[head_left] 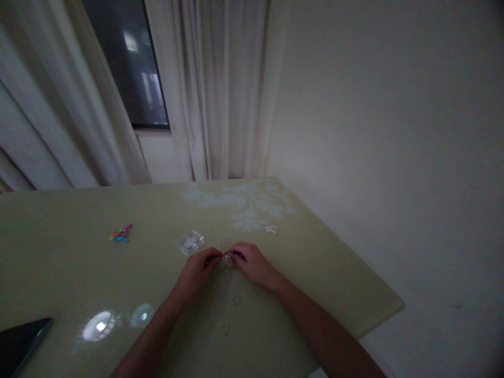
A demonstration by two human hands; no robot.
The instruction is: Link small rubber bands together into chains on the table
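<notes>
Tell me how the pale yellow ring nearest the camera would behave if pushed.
The pale yellow ring would probably slide easily, since the tabletop looks glossy. Lying flat, it seems unlikely to roll. Being small and thin, it is likely light.

the one view looks from the person's head, forward and down across the bench (pixel 323 283), far enough back to include the curtains (pixel 220 89) and wall (pixel 386 136) beyond.

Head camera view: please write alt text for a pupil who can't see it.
A person's left hand and right hand, fingertips close together, are at small, pale, ring-like pieces on a greenish table. Beyond the left hand lies a clear container, with a multicoloured pile farther left; a yellowish ring lies nearer the viewer. Behind, curtains flank a dark window.
</notes>
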